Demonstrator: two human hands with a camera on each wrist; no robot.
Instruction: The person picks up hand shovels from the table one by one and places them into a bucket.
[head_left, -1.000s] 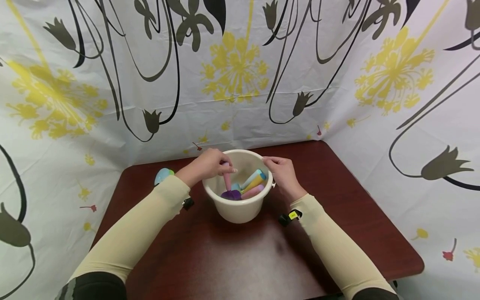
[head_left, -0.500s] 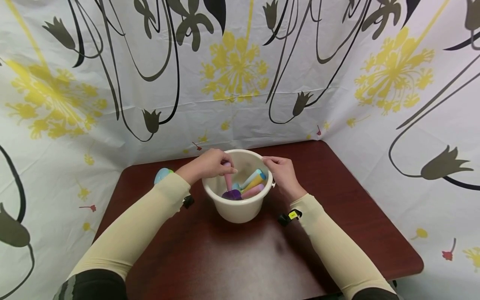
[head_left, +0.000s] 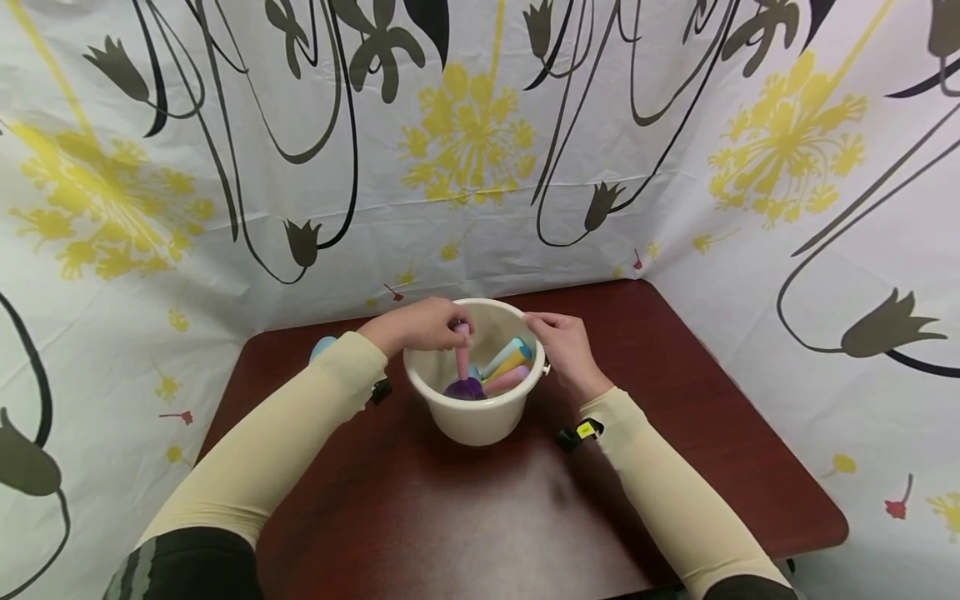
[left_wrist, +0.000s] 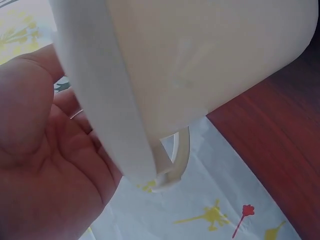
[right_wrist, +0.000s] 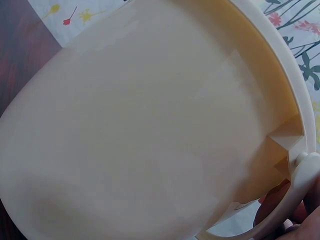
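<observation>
A cream plastic bucket (head_left: 476,425) stands upright on the table, several colourful toys with thick handles inside. My left hand (head_left: 431,323) reaches over its left rim and pinches the top of a pink handle (head_left: 462,364). That handle stands nearly upright, with a purple end (head_left: 465,389) low in the bucket. My right hand (head_left: 566,346) grips the right rim; in the right wrist view its fingers (right_wrist: 272,200) show behind the bucket's carrying handle (right_wrist: 280,215). A light blue handle (head_left: 501,357), a yellow one (head_left: 512,363) and another pink one (head_left: 506,381) lean against the inner right side.
On the table left of the bucket, a light blue object (head_left: 322,345) is mostly hidden behind my left sleeve (head_left: 277,442). The dark red table (head_left: 480,508) has a flower-print curtain (head_left: 465,242) along its back and sides.
My left hand has shifted slightly right, bringing the pink handle more upright. The left sleeve now covers more of the light blue object. My right hand keeps its place on the rim.
</observation>
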